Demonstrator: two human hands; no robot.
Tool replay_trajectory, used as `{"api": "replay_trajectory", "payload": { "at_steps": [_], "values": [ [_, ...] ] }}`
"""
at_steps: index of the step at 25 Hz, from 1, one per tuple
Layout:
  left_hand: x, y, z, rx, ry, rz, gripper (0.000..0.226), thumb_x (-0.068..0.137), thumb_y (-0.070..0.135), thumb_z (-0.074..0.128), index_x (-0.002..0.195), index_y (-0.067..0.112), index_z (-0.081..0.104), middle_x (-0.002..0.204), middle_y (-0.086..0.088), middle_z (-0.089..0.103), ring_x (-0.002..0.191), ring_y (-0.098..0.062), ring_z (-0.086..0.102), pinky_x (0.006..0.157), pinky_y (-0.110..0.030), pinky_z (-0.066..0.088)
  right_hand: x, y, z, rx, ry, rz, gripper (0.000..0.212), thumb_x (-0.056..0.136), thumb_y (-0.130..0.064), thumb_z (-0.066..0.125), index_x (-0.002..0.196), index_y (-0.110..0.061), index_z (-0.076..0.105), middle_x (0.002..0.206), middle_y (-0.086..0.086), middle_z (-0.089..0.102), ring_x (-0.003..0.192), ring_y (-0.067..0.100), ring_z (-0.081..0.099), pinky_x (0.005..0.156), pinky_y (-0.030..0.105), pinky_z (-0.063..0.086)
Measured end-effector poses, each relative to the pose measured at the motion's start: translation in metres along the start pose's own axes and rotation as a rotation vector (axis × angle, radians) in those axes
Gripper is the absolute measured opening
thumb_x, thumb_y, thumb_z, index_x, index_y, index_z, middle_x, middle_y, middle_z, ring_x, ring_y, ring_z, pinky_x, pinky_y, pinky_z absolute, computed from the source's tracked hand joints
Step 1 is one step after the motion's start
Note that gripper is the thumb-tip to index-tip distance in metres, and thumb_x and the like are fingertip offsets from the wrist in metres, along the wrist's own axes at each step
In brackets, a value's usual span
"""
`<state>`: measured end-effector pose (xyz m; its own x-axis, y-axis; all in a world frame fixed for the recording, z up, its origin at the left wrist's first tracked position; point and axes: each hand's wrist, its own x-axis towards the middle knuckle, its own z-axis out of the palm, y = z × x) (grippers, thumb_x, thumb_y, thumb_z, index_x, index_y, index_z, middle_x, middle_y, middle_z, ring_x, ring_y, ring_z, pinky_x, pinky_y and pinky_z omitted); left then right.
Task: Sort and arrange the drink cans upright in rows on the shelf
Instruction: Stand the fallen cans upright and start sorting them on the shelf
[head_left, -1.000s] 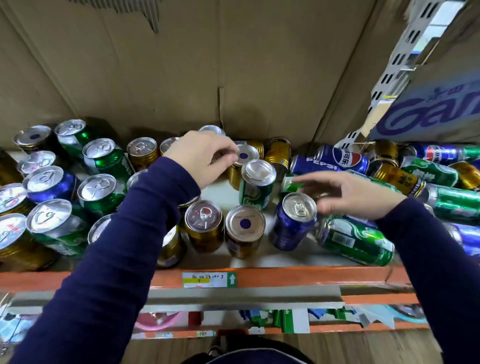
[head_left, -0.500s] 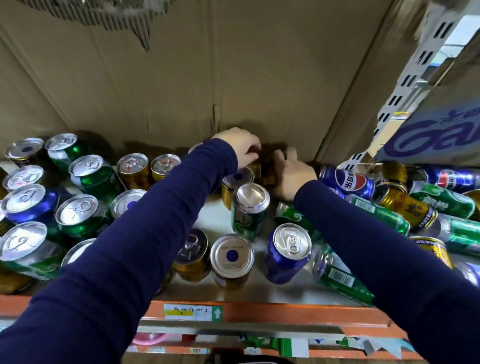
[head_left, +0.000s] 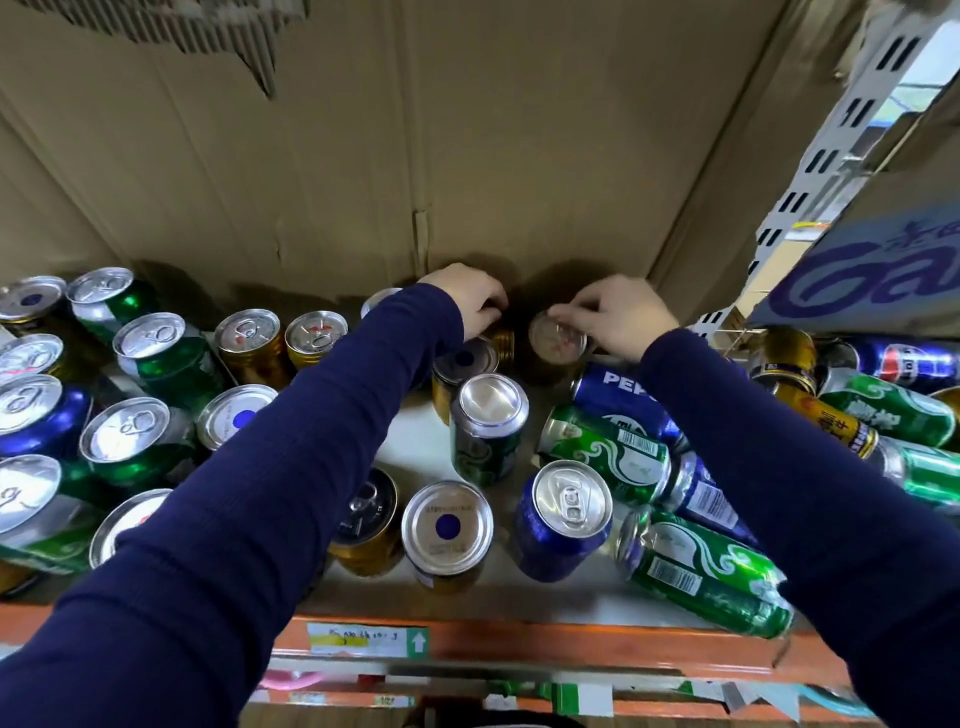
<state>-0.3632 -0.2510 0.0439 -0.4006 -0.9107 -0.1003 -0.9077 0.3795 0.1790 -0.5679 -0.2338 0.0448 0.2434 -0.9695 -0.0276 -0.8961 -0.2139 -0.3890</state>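
Note:
Both my arms reach to the back of the shelf (head_left: 545, 603). My left hand (head_left: 470, 301) curls over a gold can (head_left: 503, 343) at the cardboard back wall; most of that can is hidden. My right hand (head_left: 613, 317) pinches the rim of an upright gold can (head_left: 557, 347) right beside it. In front stand an upright green can (head_left: 485, 428), a blue can (head_left: 561, 519) and a gold can (head_left: 448, 535). Upright green, blue and gold cans fill the left. Green and blue cans lie on their sides at the right, among them a Pepsi can (head_left: 618, 400).
A cardboard wall (head_left: 415, 156) closes the back of the shelf. The orange front rail (head_left: 571, 647) carries a price label (head_left: 363, 638). A slotted metal upright (head_left: 810, 171) and a box with purple lettering (head_left: 878, 275) stand at the right. Toppled cans crowd the right end.
My right hand has moved off to the right and now pinches the upright gold can's rim. My left hand stays on the neighbouring gold can at the back wall.

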Motion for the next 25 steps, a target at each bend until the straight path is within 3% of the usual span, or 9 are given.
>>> {"api": "replay_trajectory", "payload": {
  "at_steps": [2, 6, 8, 12, 17, 22, 25],
  "values": [
    [0.003, 0.003, 0.0, 0.011, -0.02, -0.01, 0.033, 0.094, 0.027, 0.049, 0.126, 0.019, 0.057, 0.125, -0.007, 0.059, 0.112, -0.027, 0.055, 0.097, -0.04, 0.044, 0.004, 0.009, -0.011, -0.013, -0.02, 0.069, 0.035, 0.093, -0.04, 0.054, 0.1, -0.011, 0.071, 0.083, 0.005, 0.069, 0.071, 0.018, 0.064, 0.059, 0.025, 0.043],
    [0.009, 0.012, -0.001, 0.009, -0.13, -0.08, 0.042, 0.09, 0.028, 0.058, 0.129, 0.015, 0.054, 0.125, -0.01, 0.059, 0.111, -0.027, 0.056, 0.092, -0.032, 0.046, -0.001, 0.011, 0.0, 0.066, 0.039, -0.004, 0.031, 0.096, -0.034, 0.05, 0.117, -0.016, 0.064, 0.113, 0.005, 0.066, 0.103, 0.021, 0.06, 0.08, 0.024, 0.04],
    [0.015, 0.018, -0.007, 0.044, -0.193, -0.129, 0.048, 0.084, 0.027, 0.065, 0.128, 0.013, 0.055, 0.122, -0.01, 0.061, 0.107, -0.027, 0.058, 0.085, -0.031, 0.047, -0.008, 0.007, 0.006, 0.164, 0.016, -0.054, 0.04, 0.091, -0.039, 0.057, 0.124, -0.016, 0.06, 0.119, 0.003, 0.064, 0.11, 0.019, 0.057, 0.085, 0.021, 0.037],
    [0.021, 0.034, -0.016, 0.236, -0.317, -0.115, 0.041, 0.074, 0.035, 0.076, 0.102, 0.009, 0.062, 0.091, -0.007, 0.063, 0.08, -0.026, 0.06, 0.068, -0.029, 0.047, -0.013, 0.007, 0.012, 0.226, 0.0, -0.027, 0.064, 0.074, -0.041, 0.076, 0.13, -0.016, 0.056, 0.122, 0.003, 0.062, 0.111, 0.015, 0.056, 0.087, 0.02, 0.038],
    [0.022, 0.046, -0.008, 0.428, -0.225, -0.07, 0.034, 0.077, 0.039, 0.073, 0.094, 0.012, 0.06, 0.077, -0.003, 0.05, 0.072, -0.023, 0.05, 0.065, -0.031, 0.044, -0.019, 0.008, 0.022, 0.314, 0.094, -0.001, 0.061, 0.074, -0.04, 0.076, 0.129, -0.02, 0.058, 0.123, 0.003, 0.063, 0.112, 0.015, 0.056, 0.096, 0.025, 0.043],
    [0.01, 0.037, -0.018, 0.359, -0.144, -0.066, 0.042, 0.069, 0.049, 0.073, 0.065, 0.014, 0.051, 0.065, -0.001, 0.054, 0.061, -0.022, 0.053, 0.057, -0.028, 0.044, -0.021, 0.008, 0.023, 0.312, 0.093, -0.005, 0.063, 0.076, -0.042, 0.075, 0.131, -0.019, 0.055, 0.128, 0.003, 0.06, 0.118, 0.016, 0.053, 0.095, 0.022, 0.038],
    [-0.004, 0.016, -0.03, 0.186, -0.011, -0.094, 0.048, 0.062, 0.055, 0.074, 0.078, 0.012, 0.062, 0.074, -0.004, 0.063, 0.069, -0.024, 0.06, 0.058, -0.03, 0.047, -0.023, 0.007, 0.024, 0.293, 0.103, -0.005, 0.065, 0.077, -0.043, 0.073, 0.134, -0.018, 0.053, 0.132, 0.003, 0.057, 0.121, 0.017, 0.051, 0.096, 0.022, 0.036]
  ]
}}
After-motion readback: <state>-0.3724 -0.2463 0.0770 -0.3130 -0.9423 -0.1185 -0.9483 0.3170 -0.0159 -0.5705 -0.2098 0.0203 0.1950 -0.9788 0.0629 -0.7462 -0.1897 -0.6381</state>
